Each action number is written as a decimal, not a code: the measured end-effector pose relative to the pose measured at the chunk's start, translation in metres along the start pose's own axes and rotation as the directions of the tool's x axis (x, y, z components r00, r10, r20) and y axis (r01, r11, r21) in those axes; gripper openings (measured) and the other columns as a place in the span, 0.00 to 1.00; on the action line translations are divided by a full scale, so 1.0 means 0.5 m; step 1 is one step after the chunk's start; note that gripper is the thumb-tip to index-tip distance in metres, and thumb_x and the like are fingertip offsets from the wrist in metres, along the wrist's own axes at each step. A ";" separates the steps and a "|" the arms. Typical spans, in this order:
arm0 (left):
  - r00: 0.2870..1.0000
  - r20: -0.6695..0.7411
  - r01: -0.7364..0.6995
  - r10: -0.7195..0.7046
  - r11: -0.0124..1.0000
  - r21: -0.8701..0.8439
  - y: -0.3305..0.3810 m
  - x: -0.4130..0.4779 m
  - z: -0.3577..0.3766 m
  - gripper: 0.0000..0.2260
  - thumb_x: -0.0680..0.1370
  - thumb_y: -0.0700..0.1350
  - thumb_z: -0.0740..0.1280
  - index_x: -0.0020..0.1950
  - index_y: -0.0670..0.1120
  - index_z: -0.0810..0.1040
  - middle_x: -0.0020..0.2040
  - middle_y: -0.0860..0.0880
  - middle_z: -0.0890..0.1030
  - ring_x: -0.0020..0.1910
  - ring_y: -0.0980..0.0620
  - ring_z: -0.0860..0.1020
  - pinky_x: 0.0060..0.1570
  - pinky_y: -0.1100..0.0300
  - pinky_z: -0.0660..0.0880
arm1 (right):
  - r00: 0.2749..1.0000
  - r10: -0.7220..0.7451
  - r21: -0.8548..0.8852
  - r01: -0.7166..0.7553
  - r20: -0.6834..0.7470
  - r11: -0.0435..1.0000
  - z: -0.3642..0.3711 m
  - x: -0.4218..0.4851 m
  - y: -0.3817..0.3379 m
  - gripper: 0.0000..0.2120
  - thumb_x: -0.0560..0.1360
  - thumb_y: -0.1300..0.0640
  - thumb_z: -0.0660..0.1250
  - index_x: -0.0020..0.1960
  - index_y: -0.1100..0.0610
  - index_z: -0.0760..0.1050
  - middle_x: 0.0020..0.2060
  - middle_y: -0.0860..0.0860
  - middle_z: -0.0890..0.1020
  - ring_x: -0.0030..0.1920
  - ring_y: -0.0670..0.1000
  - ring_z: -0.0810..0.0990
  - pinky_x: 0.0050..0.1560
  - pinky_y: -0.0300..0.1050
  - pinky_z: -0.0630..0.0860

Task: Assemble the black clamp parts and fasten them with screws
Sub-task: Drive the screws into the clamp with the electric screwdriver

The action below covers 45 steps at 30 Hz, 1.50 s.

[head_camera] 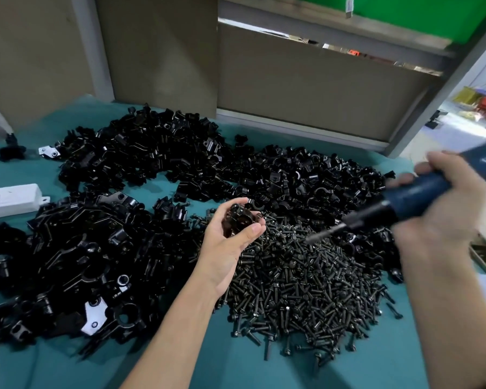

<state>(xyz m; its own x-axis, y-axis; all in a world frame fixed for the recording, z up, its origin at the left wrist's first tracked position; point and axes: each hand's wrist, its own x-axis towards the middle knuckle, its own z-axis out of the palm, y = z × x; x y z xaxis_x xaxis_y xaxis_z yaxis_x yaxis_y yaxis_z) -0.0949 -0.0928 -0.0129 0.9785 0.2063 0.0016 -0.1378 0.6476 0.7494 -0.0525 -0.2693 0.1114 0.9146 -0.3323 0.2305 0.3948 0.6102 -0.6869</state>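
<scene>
I am cradling a black clamp assembly point(240, 220) in my left hand point(230, 234), palm turned up, fingers and thumb curling round it just above the near edge of the screw heap point(306, 282). My right hand point(438, 197) is wrapping its fingers round the blue barrel of the power screwdriver point(399, 203), and the bit is pointing down and left towards the screws. That hand is blurring in the view, so I cannot tell whether a screw is already sitting on the tip.

The clamp looks like stamped, painted metal: stiff, fairly light for its bulk, glossy enough to slip, and probably sharp at the edges. I am judging that the best hold is across the curved saddle with my thumb pressing the two halves together, leaving the screw hole facing up and clear of my fingertips. The halves are loose against each other until a screw bites, so a slack hold may let them shift out of line.

The screws are small, dark and tangling with one another; picking one cleanly off the pile with the bit will need a straight, light touch.

More clamp parts are lying in big piles point(141, 153) across the teal table point(40, 360), left of my left hand and beyond the screws.
</scene>
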 end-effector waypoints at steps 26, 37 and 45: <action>0.997 0.044 0.056 -0.065 0.982 0.178 0.003 -0.003 -0.002 0.18 0.64 0.38 0.77 0.49 0.56 0.84 0.48 0.41 0.84 0.50 0.45 0.85 0.51 0.60 0.80 | 0.972 0.222 -0.125 -0.212 0.072 0.969 0.144 0.052 0.096 0.09 0.70 0.68 0.66 0.46 0.60 0.67 0.28 0.53 0.72 0.25 0.50 0.70 0.28 0.43 0.71; 0.999 0.034 -0.003 -0.007 0.954 0.298 0.002 -0.009 0.005 0.17 0.64 0.41 0.79 0.48 0.57 0.82 0.47 0.48 0.84 0.60 0.32 0.79 0.69 0.39 0.70 | 0.968 0.233 -0.157 -0.218 0.089 0.963 0.150 0.059 0.102 0.09 0.69 0.70 0.64 0.38 0.59 0.67 0.27 0.53 0.71 0.24 0.51 0.68 0.27 0.43 0.70; 1.000 0.022 0.004 -0.011 0.960 0.278 0.004 -0.012 0.009 0.16 0.63 0.42 0.79 0.47 0.56 0.82 0.50 0.43 0.82 0.62 0.33 0.78 0.71 0.39 0.67 | 0.963 0.248 -0.141 -0.232 0.105 0.962 0.151 0.057 0.105 0.09 0.69 0.69 0.64 0.38 0.59 0.66 0.27 0.53 0.70 0.24 0.51 0.68 0.27 0.43 0.70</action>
<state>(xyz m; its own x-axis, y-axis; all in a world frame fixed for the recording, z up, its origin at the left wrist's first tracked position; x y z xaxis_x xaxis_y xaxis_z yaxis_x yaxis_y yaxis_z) -0.1003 -0.0960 -0.0087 0.9830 0.1835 0.0079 -0.0854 0.4187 0.9041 0.0008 -0.1924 0.1342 0.9879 -0.0929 0.1243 0.1551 0.5626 -0.8120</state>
